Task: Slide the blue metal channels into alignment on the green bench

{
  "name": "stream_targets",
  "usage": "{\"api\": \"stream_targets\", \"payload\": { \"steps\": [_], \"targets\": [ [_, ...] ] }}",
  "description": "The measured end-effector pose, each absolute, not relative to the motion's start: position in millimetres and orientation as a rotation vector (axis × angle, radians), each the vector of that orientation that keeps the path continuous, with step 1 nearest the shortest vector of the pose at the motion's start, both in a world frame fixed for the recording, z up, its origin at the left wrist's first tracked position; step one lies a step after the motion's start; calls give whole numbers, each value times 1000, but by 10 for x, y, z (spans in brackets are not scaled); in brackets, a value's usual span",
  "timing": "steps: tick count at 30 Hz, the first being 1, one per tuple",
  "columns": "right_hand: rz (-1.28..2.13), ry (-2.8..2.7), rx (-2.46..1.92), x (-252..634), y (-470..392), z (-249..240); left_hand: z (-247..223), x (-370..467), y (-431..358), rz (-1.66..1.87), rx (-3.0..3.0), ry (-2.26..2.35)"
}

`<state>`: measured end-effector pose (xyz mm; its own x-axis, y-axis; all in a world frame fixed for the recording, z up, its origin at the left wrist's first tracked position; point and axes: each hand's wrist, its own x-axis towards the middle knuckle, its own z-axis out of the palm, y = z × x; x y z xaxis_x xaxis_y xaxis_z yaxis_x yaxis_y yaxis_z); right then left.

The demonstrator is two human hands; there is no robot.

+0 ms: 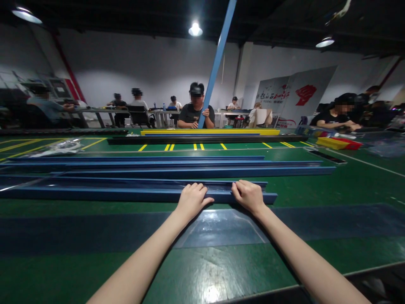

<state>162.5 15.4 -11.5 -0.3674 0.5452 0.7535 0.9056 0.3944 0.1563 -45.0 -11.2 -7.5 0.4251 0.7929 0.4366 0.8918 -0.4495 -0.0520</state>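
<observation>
Near blue channel cropped left, raised bar cropped above, forearms below

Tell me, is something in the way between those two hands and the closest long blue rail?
Nothing I can see: the left hand and right hand both seem to be touching the closest blue rail. The clear strip lies on the near side of the rail, under the arms, so it isn't between them.

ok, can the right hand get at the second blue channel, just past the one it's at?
Probably yes: the right hand is at the nearest blue channel, and the second blue channel lies just beyond, its right end sticking out farther with nothing seen lying over it.
</observation>
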Motion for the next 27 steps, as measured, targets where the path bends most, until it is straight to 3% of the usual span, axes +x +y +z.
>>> {"api": "stream_targets", "payload": {
  "steps": [14, 27],
  "targets": [
    [-687, -1803, -1585, 1630, 162, -134, -74, -455, -122, -486, -2392, -1443],
    [-688, -1893, -1536, 1674, 175, -129, -89, -464, -115, -501, -2400, -1420]
  ]
}}
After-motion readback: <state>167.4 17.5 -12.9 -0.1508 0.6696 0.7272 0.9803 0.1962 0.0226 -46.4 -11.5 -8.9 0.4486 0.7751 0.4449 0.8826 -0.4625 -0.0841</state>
